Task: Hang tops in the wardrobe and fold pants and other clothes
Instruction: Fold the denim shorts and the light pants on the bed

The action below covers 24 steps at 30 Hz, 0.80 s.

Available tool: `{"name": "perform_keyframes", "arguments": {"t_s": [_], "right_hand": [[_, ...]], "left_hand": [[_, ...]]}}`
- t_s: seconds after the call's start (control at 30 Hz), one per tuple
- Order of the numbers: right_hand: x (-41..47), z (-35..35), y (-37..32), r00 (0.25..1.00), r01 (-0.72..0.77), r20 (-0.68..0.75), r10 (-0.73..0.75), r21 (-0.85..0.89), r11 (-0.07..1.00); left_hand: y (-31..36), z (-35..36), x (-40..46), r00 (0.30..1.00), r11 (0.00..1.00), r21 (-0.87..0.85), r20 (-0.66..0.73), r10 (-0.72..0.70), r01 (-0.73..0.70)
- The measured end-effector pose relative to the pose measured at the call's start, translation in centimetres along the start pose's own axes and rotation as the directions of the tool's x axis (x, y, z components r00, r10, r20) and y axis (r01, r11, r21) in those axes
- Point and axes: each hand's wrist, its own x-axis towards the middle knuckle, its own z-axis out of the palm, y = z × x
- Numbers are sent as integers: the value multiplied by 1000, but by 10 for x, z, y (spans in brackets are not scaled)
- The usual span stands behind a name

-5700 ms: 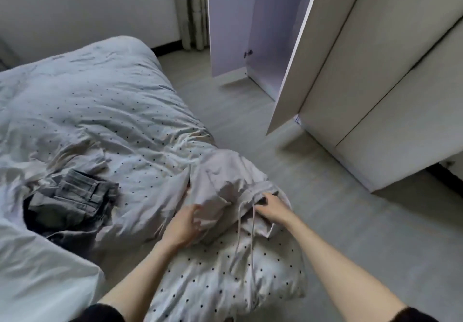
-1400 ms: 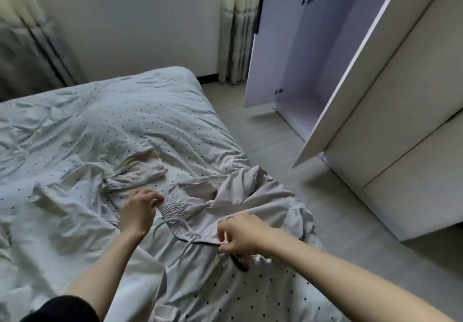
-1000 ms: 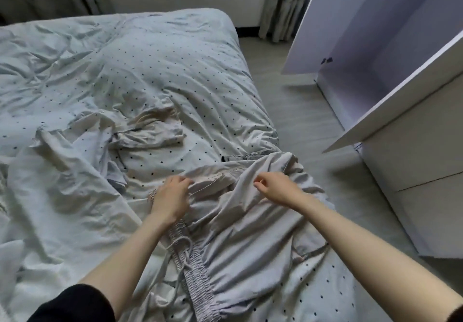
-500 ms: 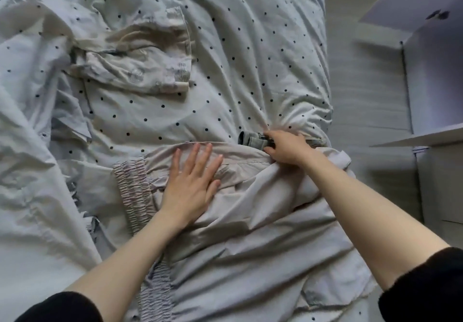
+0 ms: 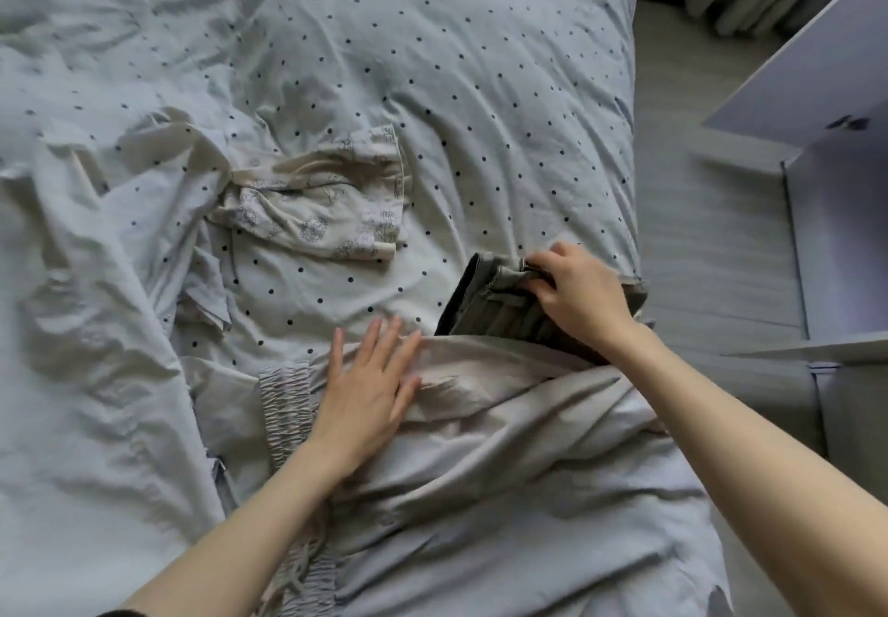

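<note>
A polka-dot duvet point(image 5: 456, 63) covers the bed beside grey floor point(image 5: 696, 241).

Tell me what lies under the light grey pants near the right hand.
A dark folded garment pokes out from under the light grey pants, gripped by the right hand. Its covered part is hidden.

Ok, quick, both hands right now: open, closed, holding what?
Left hand: open, fingers straight, flat on the grey pants.
Right hand: closed, gripping the folded dark jeans.

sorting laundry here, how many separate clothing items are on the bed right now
3. Light grey pants under the left hand; a dark grey-green garment gripped by the right hand; a cream patterned garment further up the bed. More may hide in the bedding.
</note>
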Motion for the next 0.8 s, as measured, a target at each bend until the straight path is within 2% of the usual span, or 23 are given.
{"name": "perform_keyframes", "arguments": {"t_s": [0.07,0.13,0.23,0.3,0.37,0.47,0.57,0.67,0.77,0.8], "right_hand": [[22,-37,-34,979,85,-194,-68,81,993],[46,-74,-78,937,189,-326,-126,169,967],[71,-98,-128,904,325,-331,-270,121,938],[70,-90,-143,913,359,-238,-330,89,929],[55,-65,-136,943,327,-90,-319,98,940],[22,-15,-98,957,202,209,-203,26,979],[-14,29,-50,900,60,436,-14,-92,994],[-40,52,-12,852,-53,508,127,-157,986],[-49,50,10,809,-17,561,176,-276,961],[-52,47,13,796,5,576,183,-310,951]], "left_hand": [[-5,-14,2,996,996,-51,-29,-79,78],[-10,-30,1,990,985,-123,-63,-127,118],[-17,-38,-3,988,982,-146,-78,-131,118],[-20,-36,-10,988,982,-137,-58,-141,132],[-22,-28,-19,988,983,-110,-22,-150,147],[-22,-19,-25,991,986,-94,0,-137,136],[-27,-16,-21,990,989,-87,-63,-125,120],[-38,-20,-12,978,976,-158,-125,-169,149],[-42,-27,-6,981,980,-72,-52,-188,184],[-41,-28,-7,982,984,-52,-73,-172,168]]}}
